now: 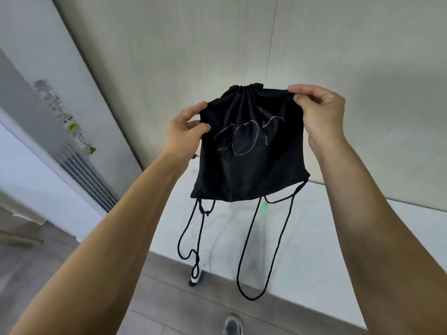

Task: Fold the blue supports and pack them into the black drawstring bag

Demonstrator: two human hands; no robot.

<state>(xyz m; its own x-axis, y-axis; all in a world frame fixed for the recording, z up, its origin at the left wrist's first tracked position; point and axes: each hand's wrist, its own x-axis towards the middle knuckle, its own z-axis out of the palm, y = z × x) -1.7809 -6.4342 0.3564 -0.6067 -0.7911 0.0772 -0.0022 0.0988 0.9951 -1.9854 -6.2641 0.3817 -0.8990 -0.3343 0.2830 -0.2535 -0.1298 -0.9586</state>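
I hold the black drawstring bag [251, 160] up in the air in front of me, above a white table. My left hand [186, 130] pinches its upper left edge. My right hand [316, 110] pinches the upper right corner near the gathered mouth. The mouth is cinched at the top centre. A pale outline print shows on the bag's front. Two black cord loops [263, 247] hang from the bottom corners. No blue supports are in view.
A white marbled table [326, 250] lies below the bag, against a pale wall. A small green mark [265, 206] shows on it. A white radiator [84, 170] stands at the left. Grey floor and my shoe [232, 325] are at the bottom.
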